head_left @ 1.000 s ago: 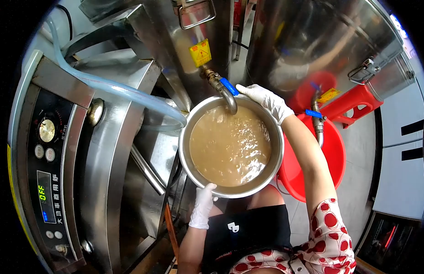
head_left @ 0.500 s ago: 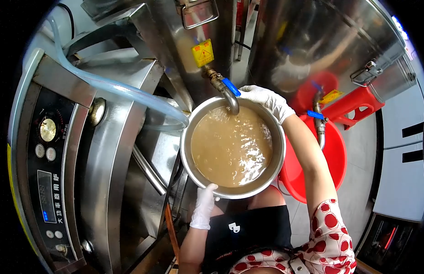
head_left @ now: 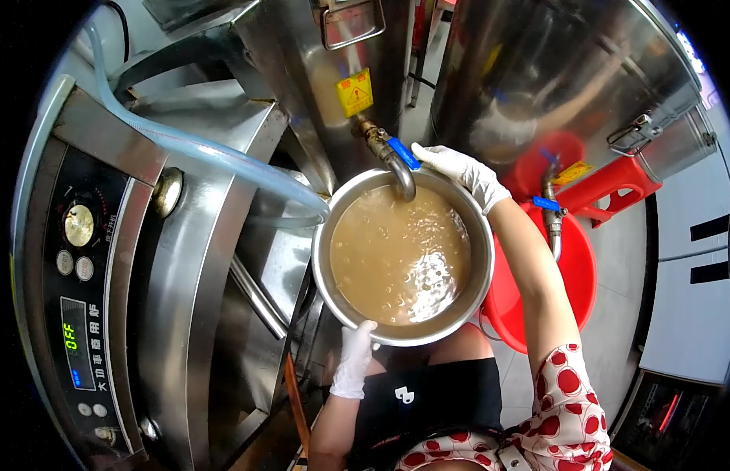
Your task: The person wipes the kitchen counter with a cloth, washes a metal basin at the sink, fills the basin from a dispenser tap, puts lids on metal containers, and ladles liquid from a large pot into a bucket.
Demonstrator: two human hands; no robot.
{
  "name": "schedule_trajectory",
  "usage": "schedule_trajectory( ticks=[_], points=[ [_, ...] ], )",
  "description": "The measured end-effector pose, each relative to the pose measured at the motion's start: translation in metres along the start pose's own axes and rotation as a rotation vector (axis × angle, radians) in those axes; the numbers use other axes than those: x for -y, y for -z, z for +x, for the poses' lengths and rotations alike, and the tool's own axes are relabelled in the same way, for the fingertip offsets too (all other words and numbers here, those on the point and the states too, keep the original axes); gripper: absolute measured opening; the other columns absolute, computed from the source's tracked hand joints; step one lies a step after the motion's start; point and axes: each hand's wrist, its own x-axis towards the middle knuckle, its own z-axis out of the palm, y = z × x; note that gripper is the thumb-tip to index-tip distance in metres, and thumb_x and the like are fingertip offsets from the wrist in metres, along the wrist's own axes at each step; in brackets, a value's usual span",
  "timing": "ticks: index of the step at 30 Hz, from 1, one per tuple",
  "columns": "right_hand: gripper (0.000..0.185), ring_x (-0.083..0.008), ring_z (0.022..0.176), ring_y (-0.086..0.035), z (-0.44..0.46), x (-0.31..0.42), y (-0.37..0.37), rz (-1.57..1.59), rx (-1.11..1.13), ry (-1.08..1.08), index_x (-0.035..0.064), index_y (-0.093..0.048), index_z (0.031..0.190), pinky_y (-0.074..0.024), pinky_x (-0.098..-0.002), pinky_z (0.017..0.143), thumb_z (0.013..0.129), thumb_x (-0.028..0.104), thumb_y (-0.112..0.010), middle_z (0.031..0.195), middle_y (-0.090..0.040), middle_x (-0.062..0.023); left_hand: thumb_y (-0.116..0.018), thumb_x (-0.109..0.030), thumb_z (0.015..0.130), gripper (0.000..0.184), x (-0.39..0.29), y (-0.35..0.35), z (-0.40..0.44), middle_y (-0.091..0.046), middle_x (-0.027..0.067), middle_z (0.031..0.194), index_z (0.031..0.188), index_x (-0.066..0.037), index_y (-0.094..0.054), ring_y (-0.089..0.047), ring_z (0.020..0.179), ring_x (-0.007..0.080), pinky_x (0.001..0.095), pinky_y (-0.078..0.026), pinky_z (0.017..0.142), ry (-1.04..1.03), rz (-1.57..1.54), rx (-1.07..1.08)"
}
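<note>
A round metal basin holds cloudy brown liquid with small bubbles and ripples on its surface. My left hand, in a white glove, grips the near rim with the thumb over the edge. At the far right rim my right hand, also gloved, holds the basin from outside; its fingertips reach close to a blue valve lever. The lever belongs to a bent metal spout whose end hangs over the liquid inside the basin. Part of my right fingers is hidden behind the rim.
Two large steel drums stand ahead. A second tap hangs over a red tub, by a red stool. To the left are a cooker control panel and a clear hose.
The view has shifted slightly, and both hands stay on the basin. Ripples on the liquid have changed. The cooker display now reads OFF in green, where it looked dark before.
</note>
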Motion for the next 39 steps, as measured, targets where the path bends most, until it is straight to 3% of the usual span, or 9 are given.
schedule_trajectory(
  ticks=[1, 6, 12, 15, 20, 23, 24, 30, 39],
  points=[
    [0.045, -0.0089, 0.08, -0.055, -0.001, 0.004, -0.001, -0.105, -0.035, 0.002, 0.0042, -0.065, 0.092, -0.0435, -0.0243, 0.077, 0.089, 0.047, -0.05, 0.087, -0.065, -0.0026, -0.053, 0.001, 0.073, 0.025, 0.002, 0.002, 0.002, -0.058, 0.0111, 0.077, 0.097, 0.008, -0.053, -0.053, 0.049, 0.0154, 0.0242, -0.034, 0.032, 0.0, -0.008, 0.011],
    [0.043, -0.0083, 0.078, -0.053, -0.007, 0.009, -0.013, 0.228, 0.107, 0.045, 0.0043, -0.061, 0.091, -0.0433, -0.0246, 0.078, 0.09, 0.046, -0.05, 0.084, -0.062, -0.0016, -0.054, -0.003, 0.073, 0.034, 0.004, 0.009, 0.006, -0.059, 0.0094, 0.081, 0.106, 0.004, -0.051, -0.057, 0.058, 0.0161, 0.025, -0.039, 0.036, 0.039, 0.056, 0.049],
    [0.037, -0.0077, 0.081, -0.054, 0.017, -0.005, 0.002, 0.007, 0.111, 0.09, 0.0039, -0.059, 0.101, -0.0455, -0.0255, 0.076, 0.087, 0.038, -0.058, 0.089, -0.061, -0.0013, -0.054, -0.001, 0.073, 0.031, 0.0, 0.005, 0.002, -0.058, 0.01, 0.08, 0.103, 0.006, -0.051, -0.056, 0.054, 0.0162, 0.0248, -0.038, 0.034, 0.041, 0.05, 0.013],
    [0.052, -0.0112, 0.083, -0.054, 0.006, 0.002, -0.006, 0.062, 0.113, 0.082, -0.002, -0.058, 0.101, -0.0442, -0.0254, 0.079, 0.083, 0.047, -0.06, 0.092, -0.061, -0.0068, -0.054, 0.001, 0.072, 0.025, 0.0, 0.002, 0.002, -0.057, 0.0105, 0.072, 0.096, 0.009, -0.053, -0.054, 0.047, 0.0162, 0.0245, -0.036, 0.032, 0.018, 0.014, -0.027],
    [0.06, -0.0139, 0.074, -0.054, 0.006, 0.017, -0.029, -0.362, -0.146, 0.087, -0.0022, -0.059, 0.091, -0.0446, -0.0293, 0.074, 0.076, 0.055, -0.064, 0.082, -0.062, -0.0072, -0.054, 0.002, 0.073, 0.024, 0.007, 0.001, 0.002, -0.058, 0.0109, 0.073, 0.096, 0.009, -0.054, -0.054, 0.046, 0.0168, 0.0251, -0.038, 0.032, 0.007, -0.027, -0.017],
    [0.061, -0.0154, 0.077, -0.055, 0.018, 0.016, -0.027, -0.404, -0.091, -0.001, -0.0016, -0.059, 0.093, -0.0444, -0.031, 0.076, 0.076, 0.057, -0.062, 0.085, -0.062, -0.0087, -0.054, 0.002, 0.073, 0.024, 0.017, 0.005, 0.011, -0.059, 0.0112, 0.074, 0.095, 0.008, -0.054, -0.055, 0.047, 0.017, 0.0252, -0.037, 0.032, 0.028, -0.035, -0.011],
    [0.063, -0.0158, 0.086, -0.055, 0.015, 0.022, -0.029, -0.457, -0.079, -0.043, -0.0023, -0.058, 0.1, -0.0435, -0.0294, 0.08, 0.077, 0.057, -0.061, 0.094, -0.062, -0.0113, -0.054, 0.002, 0.073, 0.023, 0.016, 0.004, 0.01, -0.059, 0.0111, 0.074, 0.095, 0.008, -0.055, -0.055, 0.047, 0.0171, 0.0253, -0.037, 0.032, 0.036, -0.041, -0.003],
    [0.071, -0.0171, 0.096, -0.054, 0.031, 0.011, -0.018, -0.288, 0.056, 0.091, -0.0072, -0.05, 0.118, -0.0414, -0.0293, 0.088, 0.079, 0.051, -0.062, 0.106, -0.059, -0.0138, -0.054, 0.004, 0.073, 0.024, 0.008, 0.001, 0.001, -0.058, 0.0109, 0.074, 0.097, 0.008, -0.054, -0.054, 0.046, 0.0172, 0.0258, -0.037, 0.032, 0.042, -0.02, -0.021],
    [0.078, -0.0205, 0.097, -0.055, 0.029, 0.017, -0.031, -0.372, -0.124, 0.01, -0.0095, -0.048, 0.115, -0.0435, -0.031, 0.085, 0.073, 0.054, -0.066, 0.106, -0.058, -0.0185, -0.053, 0.004, 0.072, 0.025, 0.01, 0.002, 0.01, -0.057, 0.0113, 0.073, 0.097, 0.008, -0.053, -0.052, 0.045, 0.0169, 0.0262, -0.037, 0.032, 0.032, -0.04, -0.01]
  ],
)
